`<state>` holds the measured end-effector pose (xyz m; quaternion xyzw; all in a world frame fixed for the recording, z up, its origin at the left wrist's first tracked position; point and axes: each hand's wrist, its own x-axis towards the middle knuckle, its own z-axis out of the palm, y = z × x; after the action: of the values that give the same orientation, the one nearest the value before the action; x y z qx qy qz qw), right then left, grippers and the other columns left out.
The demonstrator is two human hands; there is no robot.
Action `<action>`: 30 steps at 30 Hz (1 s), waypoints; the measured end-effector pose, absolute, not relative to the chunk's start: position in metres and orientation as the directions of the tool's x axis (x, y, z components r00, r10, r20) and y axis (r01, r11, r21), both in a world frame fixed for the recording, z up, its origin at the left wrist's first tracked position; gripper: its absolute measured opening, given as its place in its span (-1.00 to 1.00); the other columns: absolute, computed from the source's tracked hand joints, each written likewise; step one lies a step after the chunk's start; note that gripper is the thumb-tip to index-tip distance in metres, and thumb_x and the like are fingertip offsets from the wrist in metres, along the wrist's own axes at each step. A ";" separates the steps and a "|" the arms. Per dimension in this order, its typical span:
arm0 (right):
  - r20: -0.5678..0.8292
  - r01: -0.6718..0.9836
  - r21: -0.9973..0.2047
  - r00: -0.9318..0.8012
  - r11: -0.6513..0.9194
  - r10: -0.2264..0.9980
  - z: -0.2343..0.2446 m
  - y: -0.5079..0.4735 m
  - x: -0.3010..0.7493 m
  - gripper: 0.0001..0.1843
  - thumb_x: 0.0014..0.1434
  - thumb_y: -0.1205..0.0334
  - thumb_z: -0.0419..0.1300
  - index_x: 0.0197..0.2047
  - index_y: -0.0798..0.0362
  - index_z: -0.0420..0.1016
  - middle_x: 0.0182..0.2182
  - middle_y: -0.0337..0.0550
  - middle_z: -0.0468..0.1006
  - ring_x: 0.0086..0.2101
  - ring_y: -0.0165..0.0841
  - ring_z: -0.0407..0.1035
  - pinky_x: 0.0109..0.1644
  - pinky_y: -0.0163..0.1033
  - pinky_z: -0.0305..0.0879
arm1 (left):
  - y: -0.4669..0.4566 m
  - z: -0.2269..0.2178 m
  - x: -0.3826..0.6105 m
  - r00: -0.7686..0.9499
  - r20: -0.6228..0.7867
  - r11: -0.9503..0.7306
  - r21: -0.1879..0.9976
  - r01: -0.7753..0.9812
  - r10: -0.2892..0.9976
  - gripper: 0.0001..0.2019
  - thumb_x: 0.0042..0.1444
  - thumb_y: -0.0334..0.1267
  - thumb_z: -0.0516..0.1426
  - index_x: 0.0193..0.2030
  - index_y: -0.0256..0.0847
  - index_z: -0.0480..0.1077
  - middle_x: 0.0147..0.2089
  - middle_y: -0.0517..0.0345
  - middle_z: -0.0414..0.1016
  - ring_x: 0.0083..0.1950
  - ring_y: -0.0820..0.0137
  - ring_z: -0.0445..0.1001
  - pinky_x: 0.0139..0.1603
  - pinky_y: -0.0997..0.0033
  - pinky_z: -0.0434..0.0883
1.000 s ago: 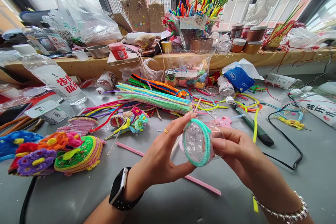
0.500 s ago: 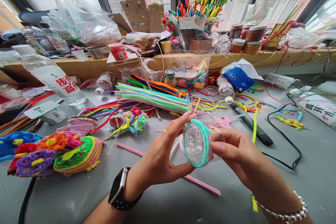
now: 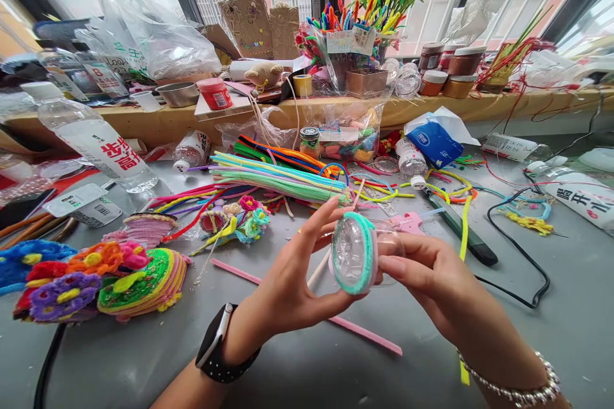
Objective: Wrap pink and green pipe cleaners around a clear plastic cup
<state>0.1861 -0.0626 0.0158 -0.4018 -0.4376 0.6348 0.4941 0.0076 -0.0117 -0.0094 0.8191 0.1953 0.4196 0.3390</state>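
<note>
Between both hands is a clear plastic bottle bottom, its ridged base turned toward me. A fuzzy teal pipe cleaner circles its edge, with a pale pink band just behind. My left hand curves round the left side, thumb below and fingers above and behind. My right hand pinches the open end on the right, thumb in front. Its other fingers are partly hidden behind the clear wall. Under the hands lies a pink pipe cleaner on the grey table. A pink glue gun lies just beyond.
A bundle of pipe cleaners lies behind the hands. Pipe-cleaner flowers sit at left, near a water bottle. To the right are a green-black utility knife and a looped black cable. Paint jars line the ledge.
The bottle bottom has shifted slightly up and left and turned a little, so its side faces me more. Both hands moved with it, keeping hold.
</note>
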 end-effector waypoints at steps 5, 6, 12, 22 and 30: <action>-0.074 -0.225 -0.967 -0.207 -0.121 0.976 0.013 -0.063 0.188 -0.79 0.00 0.11 0.28 -0.44 0.09 0.58 -0.47 -0.14 0.55 -0.38 -0.34 0.40 -0.24 -0.24 0.37 | -0.012 -0.007 0.008 0.594 0.529 -0.666 0.746 0.016 0.606 -0.05 -0.12 -0.35 0.30 0.34 -0.01 -0.16 0.28 -0.13 0.16 0.16 0.15 0.33 0.13 0.07 0.40; -0.075 -0.223 -0.967 -0.211 -0.123 0.975 0.013 -0.063 0.189 -0.79 0.00 0.10 0.28 -0.44 0.09 0.58 -0.46 -0.14 0.56 -0.38 -0.34 0.40 -0.23 -0.24 0.37 | -0.013 -0.007 0.008 0.593 0.525 -0.661 0.750 0.015 0.610 -0.05 -0.12 -0.35 0.30 0.34 -0.01 -0.16 0.27 -0.11 0.18 0.16 0.16 0.33 0.13 0.08 0.39; -0.068 -0.227 -0.967 -0.207 -0.116 0.976 0.013 -0.063 0.188 -0.80 0.01 0.11 0.28 -0.45 0.09 0.58 -0.47 -0.15 0.55 -0.39 -0.37 0.39 -0.26 -0.28 0.36 | -0.012 -0.007 0.009 0.594 0.515 -0.645 0.764 0.010 0.619 -0.04 -0.12 -0.35 0.30 0.35 0.00 -0.17 0.22 -0.04 0.26 0.16 0.20 0.34 0.15 0.17 0.39; -0.065 -0.257 -0.959 -0.225 -0.123 0.972 0.013 -0.063 0.188 -0.84 0.00 0.12 0.30 -0.43 0.04 0.60 -0.45 -0.19 0.57 -0.38 -0.41 0.39 -0.26 -0.31 0.36 | -0.012 -0.008 0.008 0.599 0.509 -0.637 0.771 0.001 0.617 -0.06 -0.12 -0.34 0.29 0.34 0.02 -0.15 0.21 -0.02 0.26 0.13 0.18 0.36 0.12 0.18 0.39; 0.043 -0.203 -0.979 -0.307 -0.021 0.951 0.013 -0.063 0.194 -0.74 0.01 -0.01 0.28 -0.32 -0.02 0.61 -0.40 -0.16 0.60 -0.34 -0.35 0.43 -0.27 -0.27 0.38 | -0.010 -0.006 0.000 0.609 0.353 -0.355 0.927 -0.123 0.710 -0.19 -0.04 -0.20 0.25 0.32 0.03 -0.06 0.13 0.02 0.32 0.05 0.24 0.41 0.07 0.27 0.36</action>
<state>0.1940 -0.0632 0.0128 -0.3587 -0.5212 0.6179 0.4669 0.0005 -0.0097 -0.0058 0.7234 0.2027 0.3929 0.5303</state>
